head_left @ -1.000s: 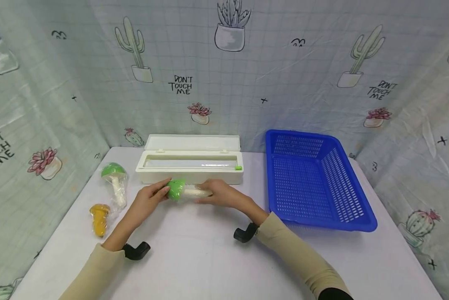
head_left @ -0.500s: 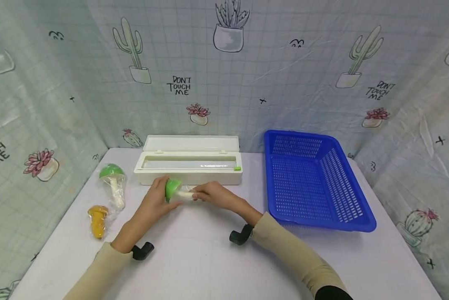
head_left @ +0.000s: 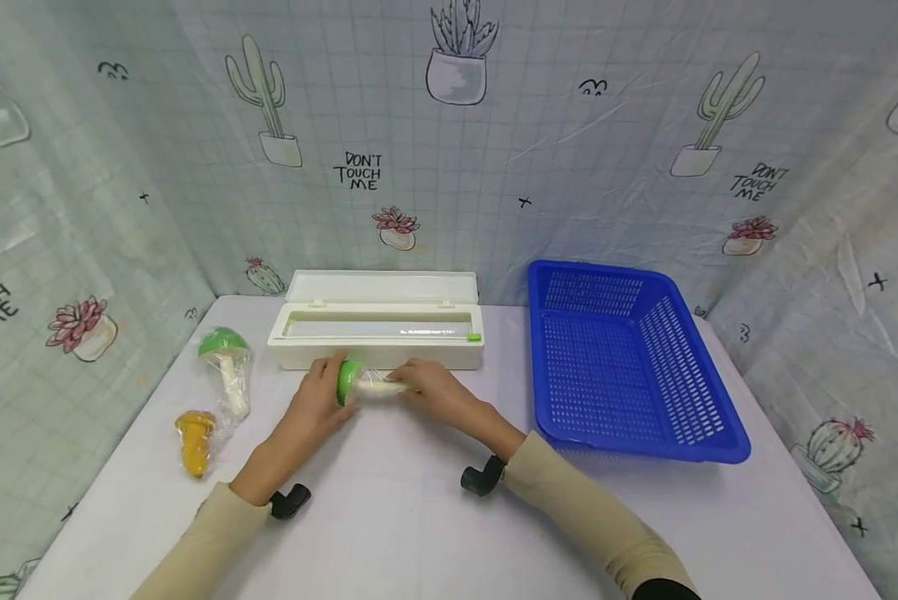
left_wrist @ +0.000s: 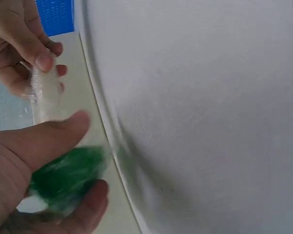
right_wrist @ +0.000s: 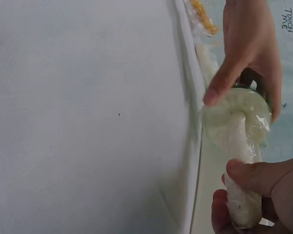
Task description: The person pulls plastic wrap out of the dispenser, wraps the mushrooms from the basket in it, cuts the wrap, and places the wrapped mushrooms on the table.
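Observation:
A toy mushroom [head_left: 374, 387] with a green cap and white stem, wrapped in clear cling film, lies sideways between my hands, just in front of the white film dispenser [head_left: 381, 357]. My left hand [head_left: 316, 402] grips the green cap [left_wrist: 71, 170], thumb on one side and fingers on the other. At the other end, my right hand [head_left: 436, 390] pinches the stem [right_wrist: 239, 141] between thumb and fingers. In the right wrist view the film shines and wrinkles over the cap's pale underside. The dispenser's lid [head_left: 381, 287] is up, with film showing inside.
A second film-wrapped green-capped mushroom [head_left: 227, 367] lies at the table's left side. Nearer me is a yellow mushroom-like toy [head_left: 195, 442], also wrapped. A blue perforated basket [head_left: 644, 448] stands on the right. Printed curtains [head_left: 449, 183] rise behind the white table [head_left: 411, 517].
My left hand has moved right and round the cap. My right hand has regripped the stem near its end, and the mushroom has turned between the hands.

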### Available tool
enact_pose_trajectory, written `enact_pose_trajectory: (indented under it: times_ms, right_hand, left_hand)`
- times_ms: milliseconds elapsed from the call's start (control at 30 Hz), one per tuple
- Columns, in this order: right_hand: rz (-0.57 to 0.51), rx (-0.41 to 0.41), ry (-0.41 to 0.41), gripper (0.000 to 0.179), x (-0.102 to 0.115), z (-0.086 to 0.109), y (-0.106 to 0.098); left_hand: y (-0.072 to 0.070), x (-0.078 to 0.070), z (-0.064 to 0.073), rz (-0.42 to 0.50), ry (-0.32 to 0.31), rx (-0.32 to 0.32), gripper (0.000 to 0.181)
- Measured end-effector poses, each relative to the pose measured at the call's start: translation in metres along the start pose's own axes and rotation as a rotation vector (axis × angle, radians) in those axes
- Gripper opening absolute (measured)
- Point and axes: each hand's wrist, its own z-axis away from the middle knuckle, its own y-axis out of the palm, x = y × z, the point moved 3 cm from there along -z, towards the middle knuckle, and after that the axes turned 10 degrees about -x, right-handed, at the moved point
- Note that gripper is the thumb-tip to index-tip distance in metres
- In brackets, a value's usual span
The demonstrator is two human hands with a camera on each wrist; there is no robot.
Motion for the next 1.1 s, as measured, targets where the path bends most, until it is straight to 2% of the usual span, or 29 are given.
enact_pose_trajectory:
  times_ms: [100, 267, 400, 500, 667, 833, 933, 1033, 1100]
  right_hand:
    - [0.075, -0.021, 0.006, 0.029, -0.003, -0.001, 0.002]
    - [0.167, -0.053, -0.001, 0.030, -0.002, -0.005, 0.007]
    - [0.209, -0.076, -0.038, 0.028, 0.000, -0.008, 0.011]
    - [0.219, -0.060, -0.070, 0.021, 0.002, -0.009, 0.016]
    - [0.279, -0.022, -0.088, 0.018, 0.004, -0.003, 0.019]
    - [0.379, 0.061, -0.085, 0.037, 0.018, 0.014, 0.000]
    - [0.402, 0.108, -0.045, 0.047, 0.026, 0.026, -0.019]
    - [0.438, 0.112, -0.053, 0.053, 0.029, 0.039, -0.040]
    - [0.465, 0.096, -0.081, 0.055, 0.029, 0.047, -0.057]
  left_hand:
    - [0.000, 0.001, 0.002, -0.021, 0.040, 0.051, 0.085]
    - [-0.006, 0.005, 0.002, -0.038, 0.098, 0.009, 0.078]
    - [-0.008, 0.007, 0.005, -0.015, 0.082, 0.020, 0.075]
    - [-0.009, 0.010, 0.007, -0.020, 0.055, 0.051, 0.077]
    - [-0.009, 0.009, 0.007, -0.008, 0.064, 0.074, 0.079]
    - [-0.009, 0.003, 0.009, -0.001, 0.056, 0.108, 0.078]
    - [-0.012, -0.002, 0.011, -0.009, 0.060, 0.131, 0.074]
    - [-0.018, -0.006, 0.011, -0.034, 0.090, 0.122, 0.069]
    - [-0.022, -0.009, 0.010, -0.063, 0.132, 0.100, 0.065]
